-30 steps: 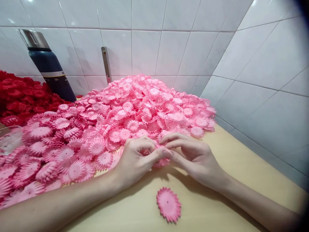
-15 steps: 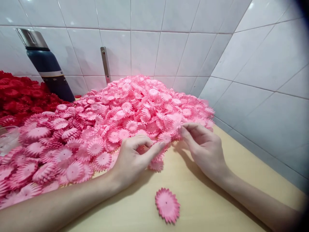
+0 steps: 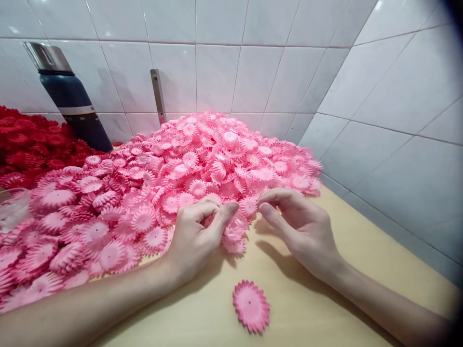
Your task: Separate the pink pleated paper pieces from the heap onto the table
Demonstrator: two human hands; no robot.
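At seven o'clock the left hand [image 3: 197,236] has its grip pinched on a few frilled pink flowers [image 3: 234,241], and over at four the right hand [image 3: 307,226] curls, thumb and fingertips slightly parted, nothing visible between! One loose flower [image 3: 251,307] lies flat on the surface [image 3: 307,320] at six, the pink pile [image 3: 217,159] rising at twelve. They look thin, light and bendy, notched rims likely to crease, so a gentle pinch nearer the middle should suit.
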